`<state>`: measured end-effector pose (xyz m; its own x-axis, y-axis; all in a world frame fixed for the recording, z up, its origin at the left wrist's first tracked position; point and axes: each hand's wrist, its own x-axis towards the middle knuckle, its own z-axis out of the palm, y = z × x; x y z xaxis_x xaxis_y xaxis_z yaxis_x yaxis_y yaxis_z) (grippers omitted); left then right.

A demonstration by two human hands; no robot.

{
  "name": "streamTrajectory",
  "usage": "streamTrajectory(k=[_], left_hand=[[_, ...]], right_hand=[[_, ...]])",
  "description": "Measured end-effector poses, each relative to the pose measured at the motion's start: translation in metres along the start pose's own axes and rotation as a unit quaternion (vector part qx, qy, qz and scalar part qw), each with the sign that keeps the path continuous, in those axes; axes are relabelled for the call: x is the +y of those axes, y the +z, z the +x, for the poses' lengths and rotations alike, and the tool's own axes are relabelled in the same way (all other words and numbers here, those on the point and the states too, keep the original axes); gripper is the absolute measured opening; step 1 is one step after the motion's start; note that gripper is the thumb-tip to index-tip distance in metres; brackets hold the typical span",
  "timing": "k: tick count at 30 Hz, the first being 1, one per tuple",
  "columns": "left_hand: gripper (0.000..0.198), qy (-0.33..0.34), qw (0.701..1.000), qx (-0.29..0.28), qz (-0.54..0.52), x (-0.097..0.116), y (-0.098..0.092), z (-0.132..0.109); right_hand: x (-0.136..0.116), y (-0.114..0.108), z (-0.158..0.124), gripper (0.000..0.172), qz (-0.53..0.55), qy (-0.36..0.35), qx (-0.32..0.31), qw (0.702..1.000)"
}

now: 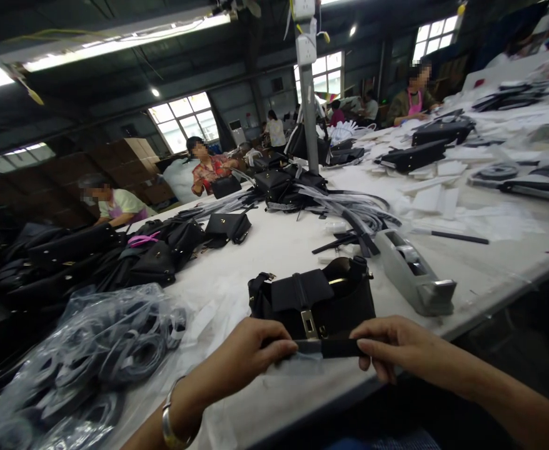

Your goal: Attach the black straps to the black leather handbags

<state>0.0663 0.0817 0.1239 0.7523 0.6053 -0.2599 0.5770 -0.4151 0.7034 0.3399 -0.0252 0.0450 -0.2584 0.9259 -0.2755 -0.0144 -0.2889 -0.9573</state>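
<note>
A black strap (342, 348) runs level between my two hands, close to the table's front edge. Clear plastic film (308, 351) covers its left part. My left hand (256, 347), with a bangle at the wrist, pinches the film-covered end between thumb and fingers. At the strap's bare right end, my right hand (391, 344) grips it the same way. Just behind the strap sits a black handbag (297, 294) with a gold clasp, its zipped top partly showing. To the right of the bag is a grey tape dispenser (415, 275) holding a roll of tape.
Clear plastic bags of coiled straps (129, 344) lie at left, beside piled black bags (77, 262). Wrapped straps (349, 203) and more bags cover the middle of the white table (279, 244). A post (309, 112) rises behind them. Several people work around the tables.
</note>
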Motion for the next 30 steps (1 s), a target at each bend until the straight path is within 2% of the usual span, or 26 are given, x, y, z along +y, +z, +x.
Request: streamTrajectory(k=[5, 11, 16, 18, 20, 22, 25, 27, 30], left_hand=[[0.028, -0.06, 0.996, -0.011, -0.062, -0.015, 0.004, -0.002], [0.029, -0.071, 0.995, -0.016, -0.072, -0.02, 0.007, -0.003], [0.025, -0.078, 0.994, -0.028, -0.077, -0.024, 0.009, -0.004], [0.02, -0.025, 0.999, -0.006, -0.024, -0.026, 0.012, -0.006], [0.013, 0.083, 0.99, 0.061, 0.098, -0.029, 0.015, -0.01], [0.022, 0.205, 0.942, 0.128, 0.234, -0.031, 0.018, -0.016], [0.04, 0.335, 0.858, 0.165, 0.354, -0.036, 0.021, -0.024], [0.047, 0.366, 0.831, 0.166, 0.385, -0.039, 0.022, -0.027], [0.058, 0.369, 0.823, 0.168, 0.398, -0.043, 0.023, -0.028]], right_hand=[[0.014, -0.004, -0.006, 0.038, 0.066, 0.0, 0.046, 0.997], [0.009, 0.01, -0.006, 0.045, 0.112, 0.015, 0.064, 0.991], [0.011, 0.015, -0.002, 0.043, 0.124, 0.014, 0.079, 0.989], [0.012, 0.015, -0.002, 0.043, 0.112, 0.0, 0.109, 0.988], [0.015, 0.014, -0.003, 0.041, 0.093, -0.021, 0.14, 0.986], [0.018, 0.014, -0.005, 0.038, 0.079, -0.033, 0.148, 0.985], [0.024, 0.017, -0.009, 0.032, 0.077, -0.03, 0.149, 0.985], [0.028, 0.02, -0.011, 0.029, 0.081, -0.028, 0.153, 0.984], [0.031, 0.024, -0.013, 0.035, 0.053, -0.037, 0.16, 0.985]])
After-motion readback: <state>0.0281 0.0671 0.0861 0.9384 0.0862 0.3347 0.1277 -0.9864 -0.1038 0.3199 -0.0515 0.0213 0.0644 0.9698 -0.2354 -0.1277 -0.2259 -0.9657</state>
